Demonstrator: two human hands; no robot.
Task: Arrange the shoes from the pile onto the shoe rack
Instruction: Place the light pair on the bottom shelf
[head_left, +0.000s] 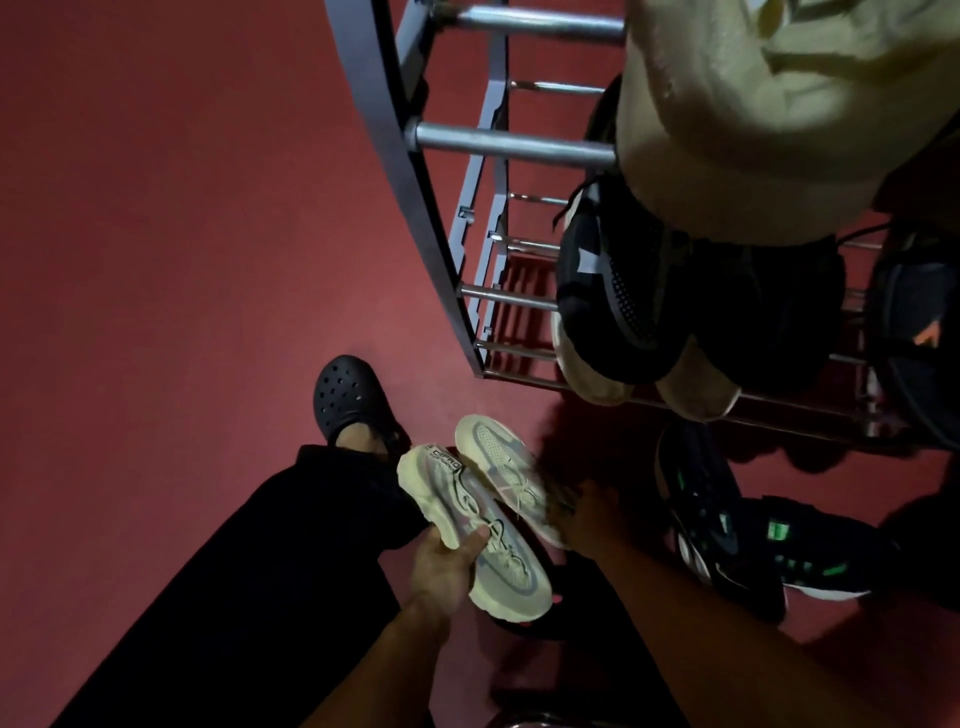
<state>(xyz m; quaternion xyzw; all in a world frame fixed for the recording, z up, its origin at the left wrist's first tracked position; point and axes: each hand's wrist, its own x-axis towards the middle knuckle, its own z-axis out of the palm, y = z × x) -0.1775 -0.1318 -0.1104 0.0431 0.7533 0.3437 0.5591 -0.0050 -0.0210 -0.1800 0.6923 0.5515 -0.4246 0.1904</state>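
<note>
Left hand (448, 564) grips a pale cream sneaker (472, 530) from below, thumb pressed over its laces and fingers wrapped under the sole, so the shoe sits tilted with its heel end, marked "PRO", pointing away from the person. Right hand (587, 512) is closed on the second pale sneaker (506, 470) of the pair at its laced side; the fingers themselves are in shadow, so the exact hold is hard to make out. The two sneakers touch along their length and fan apart toward the far ends, both held above the red floor (182, 234).

Just beyond the left hand, the person's leg in dark trousers (249, 566) ends in a black perforated clog (345, 397). To the right of the right forearm lie dark sneakers with green accents (753, 540) on the floor, near the foot of the shoe rack (410, 171).

The rack is a grey frame with metal bars in several tiers. On it rest black sneakers with cream soles (623, 312), toes hanging over the front bar, and a large cream shoe (737, 119) fills the top right, very close to the camera
</note>
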